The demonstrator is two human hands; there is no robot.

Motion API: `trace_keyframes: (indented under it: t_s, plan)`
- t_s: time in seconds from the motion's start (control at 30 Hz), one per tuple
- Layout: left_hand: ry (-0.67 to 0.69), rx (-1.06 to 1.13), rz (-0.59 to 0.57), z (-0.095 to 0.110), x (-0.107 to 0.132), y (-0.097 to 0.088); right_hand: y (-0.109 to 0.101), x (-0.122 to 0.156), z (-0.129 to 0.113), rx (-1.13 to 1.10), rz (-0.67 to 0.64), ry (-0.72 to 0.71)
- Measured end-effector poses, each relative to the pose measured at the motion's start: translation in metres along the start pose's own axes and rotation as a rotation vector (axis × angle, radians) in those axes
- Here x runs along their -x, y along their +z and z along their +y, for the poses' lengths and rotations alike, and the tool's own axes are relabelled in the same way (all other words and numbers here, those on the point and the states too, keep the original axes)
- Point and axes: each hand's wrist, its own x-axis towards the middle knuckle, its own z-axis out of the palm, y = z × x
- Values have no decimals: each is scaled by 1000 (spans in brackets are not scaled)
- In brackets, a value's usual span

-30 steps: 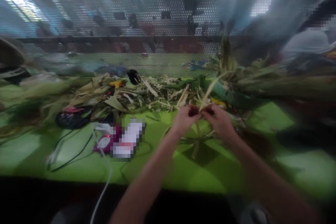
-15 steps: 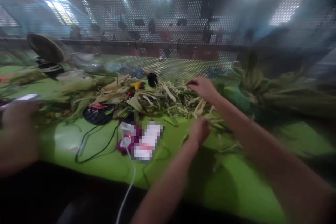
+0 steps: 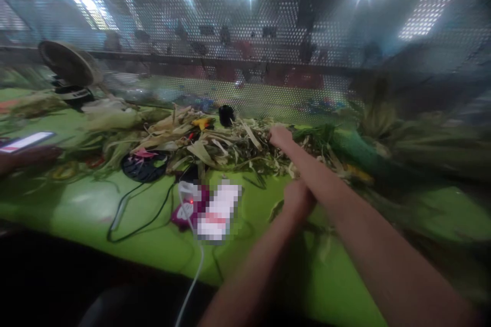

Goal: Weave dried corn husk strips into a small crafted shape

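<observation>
My left hand [image 3: 299, 198] is closed in a fist low over the green table, with blurred pale leaf strips [image 3: 325, 245] trailing beside and below it. Its fingertips are hidden behind the hand. Farther forward, my right hand [image 3: 281, 138] reaches across above it, fingers curled together at a heap of dry leaf strips [image 3: 245, 138]. What its fingers pinch, if anything, cannot be made out. My right forearm passes close over the left hand.
A pixelated phone [image 3: 219, 214] lies beside a purple power socket [image 3: 190, 209] with white and black cables. A black coil [image 3: 143, 166] sits left of it. Another person's hand [image 3: 23, 157] holds a phone [image 3: 26, 141]. A fan [image 3: 69, 69] and perforated metal screen [image 3: 245, 46] stand behind.
My right hand has moved lower and slightly left into the leaf heap, and its fingers have curled in. My left hand stays closed and has shifted slightly right. The other person's hand has drawn left.
</observation>
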Motion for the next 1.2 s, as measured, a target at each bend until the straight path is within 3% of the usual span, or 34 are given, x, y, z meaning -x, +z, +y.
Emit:
trace_keyframes:
  t_s: [0.17,0.3,0.43,0.7,0.87,1.07,1.13,1.2]
  plan:
    - [-69,-71,27,-3,-1,2,-24,10,26,-173,170,73]
    - [-82,-90,4,-5,-1,-2,-48,27,53,-570,221,32]
    - [-148,18,56,-10,-6,-12,-60,47,72,-944,176,-39]
    - [-106,422,343,-16,-10,-36,-69,67,93,-1524,-19,-111]
    - [-117,434,471,-25,-15,-38,-68,69,97,-1569,28,-92]
    - [-94,475,545,-32,-21,-37,-70,75,99,-1558,82,-73]
    - [-98,480,540,-33,-21,-37,-71,77,98,-1425,118,-69]
    - [-104,471,527,-33,-21,-36,-71,78,98,-1138,190,-58]
